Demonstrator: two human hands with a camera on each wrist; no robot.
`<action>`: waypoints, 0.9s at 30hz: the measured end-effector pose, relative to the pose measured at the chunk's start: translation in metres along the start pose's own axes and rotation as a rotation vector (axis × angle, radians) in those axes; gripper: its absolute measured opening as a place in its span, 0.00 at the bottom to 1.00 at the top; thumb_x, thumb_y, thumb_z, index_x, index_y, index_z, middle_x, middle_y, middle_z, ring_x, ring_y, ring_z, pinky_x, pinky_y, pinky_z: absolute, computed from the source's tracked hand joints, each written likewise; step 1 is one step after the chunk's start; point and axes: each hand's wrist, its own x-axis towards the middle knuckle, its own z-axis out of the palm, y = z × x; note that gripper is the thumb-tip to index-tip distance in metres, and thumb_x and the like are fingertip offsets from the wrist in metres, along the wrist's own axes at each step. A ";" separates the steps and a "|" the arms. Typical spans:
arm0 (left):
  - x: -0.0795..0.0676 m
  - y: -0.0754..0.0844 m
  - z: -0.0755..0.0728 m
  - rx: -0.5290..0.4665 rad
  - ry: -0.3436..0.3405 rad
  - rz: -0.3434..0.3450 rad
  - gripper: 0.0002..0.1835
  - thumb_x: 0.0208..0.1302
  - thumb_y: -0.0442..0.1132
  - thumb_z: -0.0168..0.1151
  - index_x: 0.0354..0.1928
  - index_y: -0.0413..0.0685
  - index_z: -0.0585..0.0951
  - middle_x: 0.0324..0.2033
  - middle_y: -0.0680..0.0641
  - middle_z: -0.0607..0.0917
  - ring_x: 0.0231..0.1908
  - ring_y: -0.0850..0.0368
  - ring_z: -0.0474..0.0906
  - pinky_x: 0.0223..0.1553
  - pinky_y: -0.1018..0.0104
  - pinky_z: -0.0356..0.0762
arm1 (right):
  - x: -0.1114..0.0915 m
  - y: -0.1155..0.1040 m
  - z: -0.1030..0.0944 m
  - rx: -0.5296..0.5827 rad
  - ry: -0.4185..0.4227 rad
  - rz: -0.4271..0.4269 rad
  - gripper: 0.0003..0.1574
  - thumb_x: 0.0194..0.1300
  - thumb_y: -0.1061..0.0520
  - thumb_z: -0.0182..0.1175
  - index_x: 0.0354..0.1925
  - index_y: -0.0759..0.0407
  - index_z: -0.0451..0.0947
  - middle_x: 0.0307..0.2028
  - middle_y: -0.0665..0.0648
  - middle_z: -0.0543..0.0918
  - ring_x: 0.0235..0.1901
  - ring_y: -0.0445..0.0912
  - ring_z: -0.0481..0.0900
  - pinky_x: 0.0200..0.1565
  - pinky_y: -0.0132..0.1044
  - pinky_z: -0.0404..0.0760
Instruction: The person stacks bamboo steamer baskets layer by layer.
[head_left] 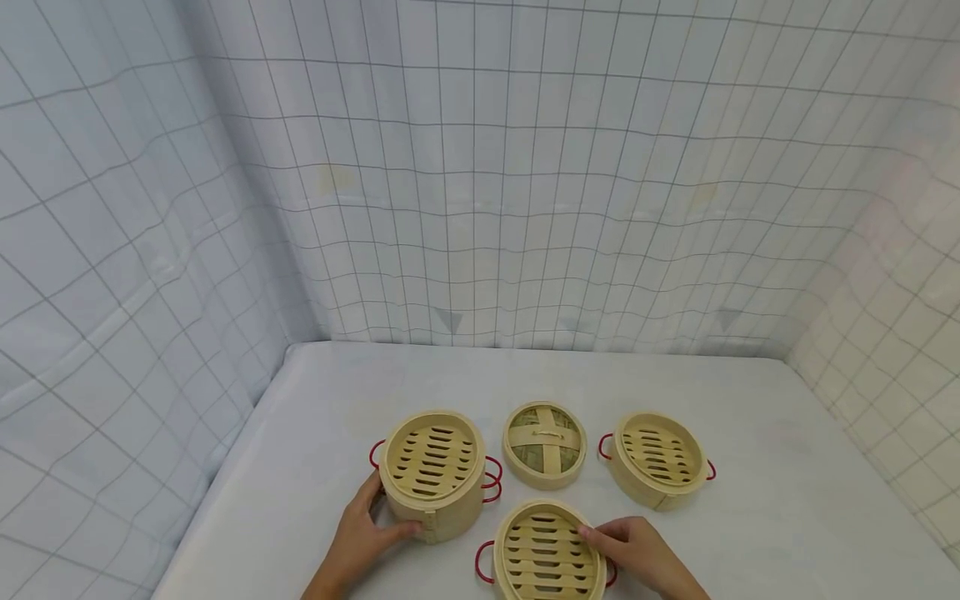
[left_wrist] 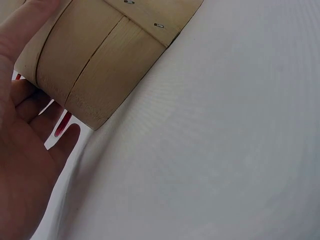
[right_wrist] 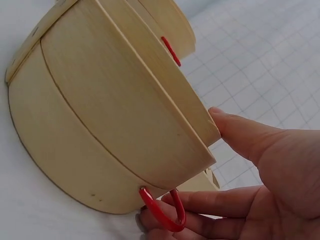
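At the left, a stack of two round bamboo steamer baskets [head_left: 459, 518] with red side handles stands on the white table. My left hand [head_left: 358, 533] holds it, thumb across the front wall and fingers round the left side by a red handle. The left wrist view shows the basket wall [left_wrist: 102, 57] close up. Nearest me is a single bamboo steamer basket [head_left: 517, 521] with a slatted floor. My right hand [head_left: 637, 552] grips its right rim, the thumb over the edge and the fingers outside by the red handle [right_wrist: 162, 215].
Behind them lies a round woven bamboo lid [head_left: 546, 437] with a cross band and small loop. Another slatted steamer basket [head_left: 637, 483] with red handles sits at the right. White grid-lined sheets [head_left: 540, 250] enclose the table [head_left: 780, 467] at the back and sides.
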 end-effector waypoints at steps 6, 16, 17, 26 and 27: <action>0.000 0.000 0.001 0.018 0.002 -0.005 0.51 0.37 0.41 0.78 0.67 0.48 0.62 0.63 0.46 0.66 0.60 0.53 0.62 0.59 0.70 0.59 | -0.003 0.002 0.001 0.002 0.016 0.056 0.33 0.59 0.35 0.56 0.31 0.64 0.83 0.18 0.49 0.77 0.21 0.41 0.69 0.24 0.32 0.66; 0.000 0.000 0.002 0.017 -0.005 -0.014 0.51 0.37 0.40 0.78 0.67 0.47 0.62 0.63 0.46 0.65 0.62 0.48 0.60 0.60 0.53 0.60 | -0.007 0.006 0.002 -0.028 0.036 0.115 0.37 0.58 0.32 0.55 0.32 0.65 0.83 0.19 0.50 0.78 0.23 0.42 0.71 0.27 0.34 0.72; 0.000 0.000 0.002 0.017 -0.003 -0.008 0.51 0.37 0.40 0.78 0.66 0.46 0.62 0.63 0.46 0.65 0.62 0.48 0.60 0.60 0.52 0.60 | -0.007 0.006 0.002 -0.027 0.038 0.119 0.37 0.58 0.32 0.55 0.32 0.65 0.83 0.19 0.50 0.78 0.23 0.42 0.72 0.27 0.34 0.72; 0.001 0.003 0.001 0.015 0.007 0.007 0.50 0.36 0.38 0.78 0.66 0.47 0.63 0.62 0.46 0.67 0.60 0.58 0.62 0.60 0.63 0.61 | -0.009 0.009 0.001 0.006 0.009 0.095 0.37 0.59 0.33 0.55 0.33 0.68 0.82 0.21 0.52 0.81 0.23 0.41 0.75 0.28 0.35 0.77; 0.001 0.002 0.001 0.012 0.009 0.011 0.50 0.36 0.38 0.78 0.66 0.46 0.63 0.62 0.45 0.67 0.60 0.60 0.61 0.59 0.65 0.61 | -0.009 0.009 0.001 0.009 0.008 0.098 0.37 0.59 0.33 0.55 0.33 0.68 0.82 0.21 0.52 0.81 0.24 0.41 0.76 0.28 0.35 0.77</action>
